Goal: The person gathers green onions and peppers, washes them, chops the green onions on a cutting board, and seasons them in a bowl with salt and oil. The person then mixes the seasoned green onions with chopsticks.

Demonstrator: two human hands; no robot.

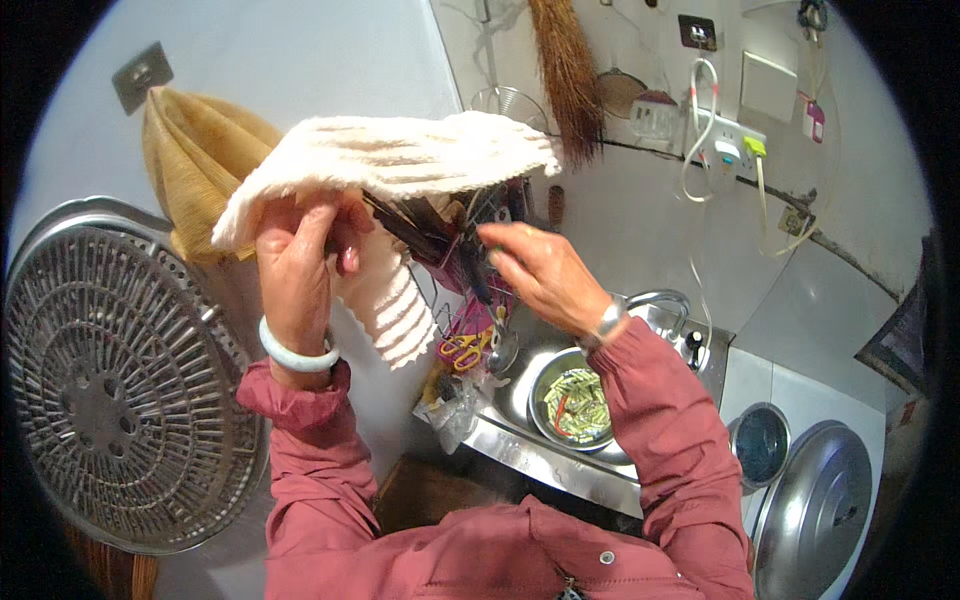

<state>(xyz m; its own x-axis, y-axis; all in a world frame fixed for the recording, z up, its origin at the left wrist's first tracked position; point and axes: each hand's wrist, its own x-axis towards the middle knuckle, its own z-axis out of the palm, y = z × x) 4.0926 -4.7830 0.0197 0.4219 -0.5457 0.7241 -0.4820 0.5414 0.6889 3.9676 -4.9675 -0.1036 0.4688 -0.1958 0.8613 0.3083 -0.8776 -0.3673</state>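
Observation:
A white ribbed, fluffy towel [397, 154] is raised on my left hand [304, 247], whose upper part its folded edge covers. The towel's lower end [390, 315] hangs down behind that hand. My right hand [551, 270] is in front of a wire utensil rack [510, 202], with thumb and fingertips drawn together. Whether anything is pinched there is unclear. Dark handled utensils [420, 229] stand crowded in the rack, partly hidden by the towel. Yellow-handled scissors [465, 351] and a metal spoon [502, 351] hang at its lower end.
Below right, a metal bowl [574, 397] of cut green vegetables and a red chili sits in the steel sink [551, 472] by a faucet [664, 298]. A round slotted rack [112, 382] hangs at left near a tan cloth [202, 165]. A broom [570, 75] and plugged-in cords [701, 135] are on the wall.

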